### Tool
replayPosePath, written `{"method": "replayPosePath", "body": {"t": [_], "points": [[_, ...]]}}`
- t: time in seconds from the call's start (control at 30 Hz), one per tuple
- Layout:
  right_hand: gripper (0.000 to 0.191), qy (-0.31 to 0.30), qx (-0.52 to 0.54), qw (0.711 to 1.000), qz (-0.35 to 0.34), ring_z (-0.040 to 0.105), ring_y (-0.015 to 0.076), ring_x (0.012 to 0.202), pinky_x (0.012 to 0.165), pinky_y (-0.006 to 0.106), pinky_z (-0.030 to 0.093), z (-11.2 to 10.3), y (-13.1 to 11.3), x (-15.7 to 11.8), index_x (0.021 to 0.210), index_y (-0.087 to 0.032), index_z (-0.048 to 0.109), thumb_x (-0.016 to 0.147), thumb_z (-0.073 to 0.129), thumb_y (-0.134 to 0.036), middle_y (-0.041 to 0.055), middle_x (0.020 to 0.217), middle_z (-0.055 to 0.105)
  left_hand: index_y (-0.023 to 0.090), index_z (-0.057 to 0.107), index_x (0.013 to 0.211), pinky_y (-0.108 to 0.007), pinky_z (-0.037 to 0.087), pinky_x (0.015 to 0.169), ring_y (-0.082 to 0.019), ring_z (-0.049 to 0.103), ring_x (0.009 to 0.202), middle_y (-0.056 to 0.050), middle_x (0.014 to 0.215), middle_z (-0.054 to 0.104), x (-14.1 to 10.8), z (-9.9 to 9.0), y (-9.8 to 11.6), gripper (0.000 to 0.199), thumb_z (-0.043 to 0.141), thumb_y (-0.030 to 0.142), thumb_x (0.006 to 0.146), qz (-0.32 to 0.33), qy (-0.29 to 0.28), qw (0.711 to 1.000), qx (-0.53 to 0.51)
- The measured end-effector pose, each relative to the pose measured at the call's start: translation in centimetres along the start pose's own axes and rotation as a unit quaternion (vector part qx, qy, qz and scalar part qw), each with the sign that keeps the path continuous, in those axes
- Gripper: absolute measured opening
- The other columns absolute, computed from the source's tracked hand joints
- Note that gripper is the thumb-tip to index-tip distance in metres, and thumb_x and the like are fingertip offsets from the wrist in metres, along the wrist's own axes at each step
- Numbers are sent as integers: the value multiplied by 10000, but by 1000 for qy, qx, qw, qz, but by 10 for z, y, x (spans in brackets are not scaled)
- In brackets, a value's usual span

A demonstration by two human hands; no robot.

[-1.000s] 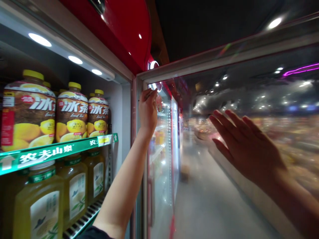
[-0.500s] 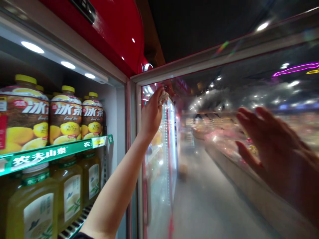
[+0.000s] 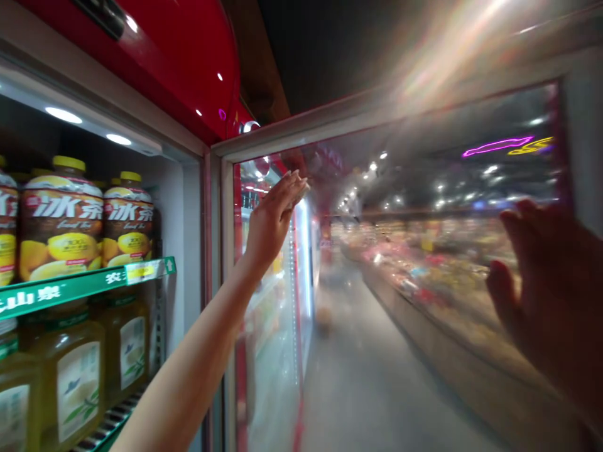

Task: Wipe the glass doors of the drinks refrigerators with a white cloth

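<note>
My left hand (image 3: 271,216) reaches up to the glass door (image 3: 367,351) of a drinks fridge. Its fingers are closed on a crumpled pale cloth (image 3: 298,186), held at the upper hinge-side part of the pane. At the right edge my right hand (image 3: 556,295) is raised beside the pane, blurred and dark, thumb apart from the fingers. Whether its palm touches the glass I cannot tell. The door stands swung wide, with its metal frame (image 3: 377,113) running across the top.
Left of the door, iced tea bottles (image 3: 70,220) with yellow caps stand on a shelf with a green edge strip (image 3: 94,282). Bottles of yellowish drink (image 3: 78,383) stand below. Through the glass show an aisle floor (image 3: 348,389) and a long display counter (image 3: 424,333).
The view has turned right, so the fridge and door frame sit further left and the door's far edge shows. My left hand, still holding the cloth, remains on the upper pane.
</note>
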State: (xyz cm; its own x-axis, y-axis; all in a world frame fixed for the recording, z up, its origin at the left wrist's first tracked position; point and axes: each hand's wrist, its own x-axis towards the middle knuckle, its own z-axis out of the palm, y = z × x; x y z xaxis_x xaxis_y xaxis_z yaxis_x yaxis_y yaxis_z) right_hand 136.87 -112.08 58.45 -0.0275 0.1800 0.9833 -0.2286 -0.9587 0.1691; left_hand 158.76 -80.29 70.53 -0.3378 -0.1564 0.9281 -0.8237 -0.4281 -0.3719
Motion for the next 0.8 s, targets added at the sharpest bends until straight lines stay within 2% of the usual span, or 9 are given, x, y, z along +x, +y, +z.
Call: {"method": "replayPosePath", "body": {"t": [0.07, 0.17, 0.23, 0.33, 0.43, 0.53, 0.6, 0.7, 0.8], "points": [[719, 23, -1, 997, -68, 387, 333, 1622, 1340, 564, 391, 3, -5, 12, 1758, -209, 224, 1091, 476, -306, 166, 1740, 419, 315, 673, 1450, -380, 547, 1234, -195, 634, 1447, -26, 1535, 685, 6, 4, -1, 462, 526, 112, 1063, -25, 28, 999, -10], [751, 21, -25, 994, -102, 403, 356, 1608, 1319, 579, 414, 6, -4, 19, 1758, -165, 198, 1076, 505, -229, 220, 1709, 447, 357, 709, 1400, -395, 565, 1218, -204, 666, 1409, -9, 1500, 711, 24, 20, 11, 433, 577, 133, 1054, -56, 69, 996, -16], [757, 15, -28, 993, -117, 432, 379, 1589, 1290, 600, 446, 7, -3, 24, 1758, -146, 180, 1079, 506, -212, 254, 1674, 485, 355, 698, 1420, -401, 568, 1220, -202, 650, 1429, -8, 1537, 682, 30, 34, 33, 478, 551, 95, 1047, -36, 49, 998, -25], [798, 21, -37, 987, -153, 514, 417, 1530, 1232, 623, 505, 3, -2, 36, 1761, -124, 126, 1074, 525, -198, 287, 1616, 541, 287, 625, 1517, -445, 499, 1293, -199, 534, 1544, -29, 1616, 612, 28, 45, 68, 566, 482, 29, 1034, 19, -10, 999, -34], [848, 17, -53, 980, -193, 584, 424, 1470, 1186, 611, 553, -7, 0, 50, 1765, -129, 80, 1060, 548, -165, 273, 1589, 577, 266, 610, 1530, -455, 490, 1297, -200, 529, 1547, -41, 1628, 599, 27, 47, 77, 564, 469, 32, 1037, 20, -27, 999, -35], [859, 19, -56, 972, -229, 615, 417, 1442, 1165, 593, 579, -17, 10, 57, 1765, -130, 89, 1047, 559, -134, 257, 1567, 606, 256, 653, 1484, -423, 511, 1279, -210, 589, 1496, -60, 1585, 639, 42, 53, 70, 523, 491, 40, 1036, -32, 23, 999, -26], [862, 20, -54, 969, -239, 628, 415, 1428, 1156, 594, 587, -22, 21, 58, 1765, -139, 113, 1033, 568, -106, 250, 1563, 612, 292, 672, 1456, -408, 509, 1279, -202, 597, 1488, -37, 1569, 655, 53, 62, 73, 507, 491, 53, 1047, -47, 49, 997, -23], [878, 9, -43, 970, -239, 634, 388, 1429, 1148, 572, 601, -27, 40, 52, 1767, -182, 133, 1013, 563, -50, 233, 1578, 604, 292, 663, 1463, -405, 505, 1283, -188, 571, 1510, -23, 1570, 655, 54, 73, 95, 526, 478, 35, 1044, -14, 35, 999, -23], [876, -12, -6, 975, -220, 587, 350, 1485, 1179, 546, 585, -28, 52, 44, 1768, -238, 143, 1010, 523, -17, 205, 1602, 588, 251, 643, 1485, -423, 495, 1291, -183, 555, 1524, -42, 1582, 645, 38, 70, 113, 525, 482, 26, 1039, 31, 1, 999, -24]]}}
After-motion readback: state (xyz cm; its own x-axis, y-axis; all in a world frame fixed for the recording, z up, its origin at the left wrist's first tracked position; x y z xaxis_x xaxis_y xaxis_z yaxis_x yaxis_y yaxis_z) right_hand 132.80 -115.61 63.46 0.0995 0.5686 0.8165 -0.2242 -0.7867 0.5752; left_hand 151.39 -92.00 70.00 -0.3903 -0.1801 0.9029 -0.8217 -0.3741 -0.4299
